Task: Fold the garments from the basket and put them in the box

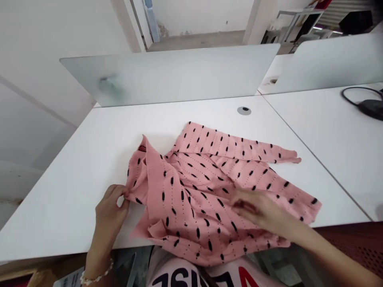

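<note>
A pink knitted sweater (206,187) with black dashes lies crumpled on the white table (89,159), one sleeve stretched out to the right. My left hand (112,209) pinches the sweater's left edge near the collar between thumb and fingers. My right hand (260,209) rests flat on the middle of the sweater, fingers stretched out and blurred by motion. The sweater's lower hem hangs over the table's front edge toward my lap.
A frosted divider panel (170,73) stands along the table's back edge. A round cable grommet (244,111) sits behind the sweater. A second white table (338,131) adjoins on the right, with a black cable and device (369,104) at its far side.
</note>
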Demonstrator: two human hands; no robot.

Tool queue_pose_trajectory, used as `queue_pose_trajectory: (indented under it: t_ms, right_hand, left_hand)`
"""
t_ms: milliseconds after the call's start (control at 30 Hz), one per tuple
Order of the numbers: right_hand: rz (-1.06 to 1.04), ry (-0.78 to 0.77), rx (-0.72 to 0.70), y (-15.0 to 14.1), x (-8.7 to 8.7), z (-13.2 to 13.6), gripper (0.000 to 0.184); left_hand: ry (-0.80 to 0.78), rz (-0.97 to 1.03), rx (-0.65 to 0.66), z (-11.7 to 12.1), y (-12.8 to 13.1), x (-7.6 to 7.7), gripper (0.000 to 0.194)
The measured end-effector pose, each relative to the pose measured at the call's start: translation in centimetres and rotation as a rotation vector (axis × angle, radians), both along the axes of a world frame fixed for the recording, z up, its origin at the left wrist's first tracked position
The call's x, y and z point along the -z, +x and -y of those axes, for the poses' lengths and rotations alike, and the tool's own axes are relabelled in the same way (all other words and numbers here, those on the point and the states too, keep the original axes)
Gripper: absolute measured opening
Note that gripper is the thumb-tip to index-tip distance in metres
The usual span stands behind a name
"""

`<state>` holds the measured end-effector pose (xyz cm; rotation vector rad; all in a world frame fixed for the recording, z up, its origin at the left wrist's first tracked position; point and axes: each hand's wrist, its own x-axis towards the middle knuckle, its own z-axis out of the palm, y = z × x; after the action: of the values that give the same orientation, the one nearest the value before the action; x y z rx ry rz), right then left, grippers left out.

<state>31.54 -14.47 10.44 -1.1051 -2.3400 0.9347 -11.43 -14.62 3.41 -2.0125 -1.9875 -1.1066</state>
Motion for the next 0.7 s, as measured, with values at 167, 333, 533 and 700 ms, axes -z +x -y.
queue_pose_trajectory:
  t_ms: [167, 333, 533, 700]
  right_hand:
    - [0.264, 0.448, 0.286, 3.8, 1.3, -1.8, 0.034]
    - [0.387, 0.626, 0.256, 4.8, 3.3, -2.1, 0.037]
    - [0.418, 0.713, 0.31, 5.1, 4.7, -2.8, 0.046]
    - [0.531, 0.788, 0.212, 6.0, 4.1, -6.2, 0.047]
  left_hand:
    - [-0.087, -0.07, -0.019, 0.0, 0.0, -0.2, 0.014]
    - [0.161, 0.073, -0.023, 0.0, 2.9, -3.3, 0.032]
    - [0.071, -0.355, 0.566, 0.1, 9.3, -5.8, 0.031]
    - [0.063, -0.482, 0.518, -0.3, 11.0, -4.1, 0.023]
